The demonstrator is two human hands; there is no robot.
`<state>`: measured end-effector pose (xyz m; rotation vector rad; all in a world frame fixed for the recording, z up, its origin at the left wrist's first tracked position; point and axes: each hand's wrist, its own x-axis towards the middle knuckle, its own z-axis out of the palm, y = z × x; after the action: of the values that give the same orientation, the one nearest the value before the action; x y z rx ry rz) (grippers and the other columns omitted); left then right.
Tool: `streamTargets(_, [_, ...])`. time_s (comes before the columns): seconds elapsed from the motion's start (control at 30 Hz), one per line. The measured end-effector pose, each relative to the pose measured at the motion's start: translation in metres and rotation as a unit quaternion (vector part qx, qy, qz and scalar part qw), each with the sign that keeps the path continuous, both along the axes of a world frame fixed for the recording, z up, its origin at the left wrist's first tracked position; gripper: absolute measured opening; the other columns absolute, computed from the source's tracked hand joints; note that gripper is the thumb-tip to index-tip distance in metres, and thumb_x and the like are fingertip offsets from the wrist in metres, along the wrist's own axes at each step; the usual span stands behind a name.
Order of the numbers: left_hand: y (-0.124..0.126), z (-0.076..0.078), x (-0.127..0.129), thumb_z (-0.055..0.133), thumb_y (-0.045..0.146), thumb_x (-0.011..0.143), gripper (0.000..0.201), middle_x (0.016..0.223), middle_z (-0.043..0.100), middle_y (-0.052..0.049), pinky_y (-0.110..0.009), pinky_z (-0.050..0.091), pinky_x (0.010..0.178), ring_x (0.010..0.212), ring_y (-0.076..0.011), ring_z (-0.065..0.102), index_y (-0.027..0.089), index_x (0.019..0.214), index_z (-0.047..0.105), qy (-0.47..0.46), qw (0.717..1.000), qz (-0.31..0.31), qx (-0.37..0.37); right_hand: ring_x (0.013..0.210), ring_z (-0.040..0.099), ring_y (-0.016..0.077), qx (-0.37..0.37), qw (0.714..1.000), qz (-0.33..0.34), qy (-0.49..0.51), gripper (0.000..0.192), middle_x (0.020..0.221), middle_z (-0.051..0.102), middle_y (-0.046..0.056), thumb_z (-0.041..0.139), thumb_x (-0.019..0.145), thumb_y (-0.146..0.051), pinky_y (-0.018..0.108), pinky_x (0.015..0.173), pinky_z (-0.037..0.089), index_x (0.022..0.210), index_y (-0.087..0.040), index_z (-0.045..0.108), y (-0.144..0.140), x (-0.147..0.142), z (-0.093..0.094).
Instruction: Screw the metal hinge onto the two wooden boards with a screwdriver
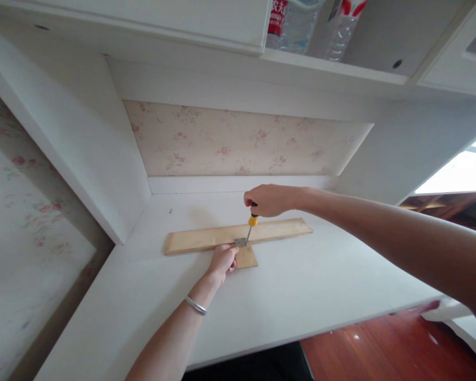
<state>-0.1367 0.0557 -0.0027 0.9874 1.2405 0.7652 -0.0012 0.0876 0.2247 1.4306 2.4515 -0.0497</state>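
A long wooden plank (pixel 206 237) lies across the white desk (pixel 301 291), with a small wooden block (pixel 247 257) butted against its near edge. A small metal hinge (pixel 241 242) sits where the two pieces meet. My right hand (pixel 272 200) grips the top of a screwdriver (pixel 252 222) with a yellow and black handle, held upright with its tip on the hinge. My left hand (pixel 223 261) presses on the small block and the hinge's near side. A silver bracelet (pixel 195 305) circles my left wrist.
Flowered wallpaper (pixel 238 140) backs the desk alcove, with white side panels left and right. Plastic bottles (pixel 301 24) stand on the shelf above. A tiny dark speck, maybe a screw (pixel 170 211), lies at the desk's back left. Red wood floor (pixel 381 349) shows below the front edge.
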Motion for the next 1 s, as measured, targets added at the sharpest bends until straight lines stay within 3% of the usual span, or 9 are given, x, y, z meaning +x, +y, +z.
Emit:
streamTargets(0.1, [0.0, 0.0, 0.0, 0.052, 0.024, 0.075, 0.017, 0.036, 0.037, 0.005, -0.019, 0.016, 0.034, 0.031, -0.0061, 0.031, 0.016, 0.06, 0.047, -0.001, 1.0, 0.0, 0.0, 0.083, 0.06, 0.0205, 0.003, 0.999, 0.021, 0.025, 0.058, 0.115, 0.059, 0.011, 0.061, 0.071, -0.036, 0.027, 0.059, 0.04, 0.125, -0.023, 0.046, 0.0, -0.001, 0.0])
streamTargets(0.23, [-0.001, 0.002, 0.0, 0.053, 0.023, 0.074, 0.017, 0.037, 0.037, 0.005, -0.019, 0.015, 0.034, 0.031, -0.0056, 0.03, 0.016, 0.06, 0.046, -0.003, 1.0, 0.0, 0.003, 0.075, 0.061, 0.0216, 0.002, 1.0, -0.028, -0.007, 0.044, 0.089, 0.065, 0.01, 0.049, 0.08, -0.042, 0.03, 0.061, 0.04, 0.117, -0.018, 0.053, 0.003, 0.002, -0.004])
streamTargets(0.37, [-0.002, 0.003, 0.0, 0.052, 0.022, 0.075, 0.015, 0.036, 0.037, 0.005, -0.019, 0.015, 0.034, 0.031, -0.0058, 0.03, 0.015, 0.062, 0.048, -0.007, 1.0, 0.001, -0.003, 0.097, 0.056, 0.0222, 0.007, 0.995, 0.085, 0.043, 0.051, 0.117, 0.055, 0.011, 0.064, 0.067, -0.029, 0.028, 0.075, 0.042, 0.117, -0.019, 0.053, 0.005, 0.007, -0.005])
streamTargets(0.43, [-0.002, 0.004, -0.001, 0.052, 0.022, 0.075, 0.016, 0.036, 0.037, 0.005, -0.019, 0.015, 0.034, 0.031, -0.0058, 0.03, 0.015, 0.061, 0.048, -0.009, 1.0, 0.0, -0.001, 0.099, 0.056, 0.0232, 0.01, 0.995, 0.077, 0.065, 0.059, 0.123, 0.05, 0.012, 0.067, 0.067, -0.041, 0.029, 0.077, 0.043, 0.119, -0.019, 0.051, 0.005, 0.008, -0.007])
streamTargets(0.53, [-0.002, 0.005, -0.001, 0.053, 0.022, 0.075, 0.017, 0.037, 0.038, 0.004, -0.019, 0.015, 0.035, 0.032, -0.0054, 0.03, 0.015, 0.06, 0.047, -0.015, 1.0, -0.005, 0.002, 0.093, 0.058, 0.0267, 0.044, 0.998, -0.006, 0.044, 0.06, 0.113, 0.056, 0.014, 0.048, 0.077, -0.061, 0.033, 0.072, 0.043, 0.118, -0.018, 0.053, 0.006, 0.005, -0.01])
streamTargets(0.6, [-0.002, 0.005, -0.001, 0.053, 0.022, 0.075, 0.017, 0.037, 0.037, 0.005, -0.019, 0.014, 0.035, 0.031, -0.0054, 0.029, 0.016, 0.06, 0.047, -0.017, 1.0, -0.005, -0.004, 0.084, 0.061, 0.0266, 0.053, 0.998, -0.043, 0.008, 0.052, 0.098, 0.062, 0.014, 0.037, 0.085, -0.056, 0.034, 0.066, 0.042, 0.114, -0.017, 0.055, 0.006, 0.004, -0.011])
streamTargets(0.7, [-0.001, 0.004, -0.001, 0.052, 0.021, 0.074, 0.016, 0.037, 0.037, 0.005, -0.019, 0.014, 0.034, 0.031, -0.0054, 0.028, 0.016, 0.061, 0.047, -0.015, 1.0, -0.005, -0.005, 0.077, 0.061, 0.0219, 0.021, 1.0, -0.016, -0.001, 0.035, 0.091, 0.065, 0.011, 0.044, 0.085, -0.036, 0.03, 0.062, 0.04, 0.113, -0.018, 0.055, 0.006, 0.003, -0.008])
streamTargets(0.8, [0.0, 0.002, -0.001, 0.053, 0.022, 0.074, 0.016, 0.037, 0.037, 0.005, -0.019, 0.014, 0.034, 0.031, -0.0056, 0.029, 0.016, 0.06, 0.047, -0.011, 1.0, -0.006, 0.001, 0.084, 0.06, 0.0202, 0.005, 0.998, 0.047, 0.035, 0.041, 0.105, 0.063, 0.009, 0.057, 0.074, -0.032, 0.027, 0.063, 0.04, 0.114, -0.022, 0.054, 0.006, 0.003, -0.004])
streamTargets(1.0, [-0.001, 0.001, -0.001, 0.054, 0.024, 0.074, 0.016, 0.038, 0.037, 0.005, -0.019, 0.014, 0.035, 0.032, -0.0054, 0.029, 0.016, 0.061, 0.047, -0.015, 1.0, -0.006, 0.003, 0.073, 0.062, 0.0218, 0.007, 1.0, -0.02, 0.002, 0.034, 0.077, 0.068, 0.008, 0.05, 0.078, -0.038, 0.029, 0.059, 0.039, 0.104, -0.019, 0.06, 0.005, 0.003, -0.003])
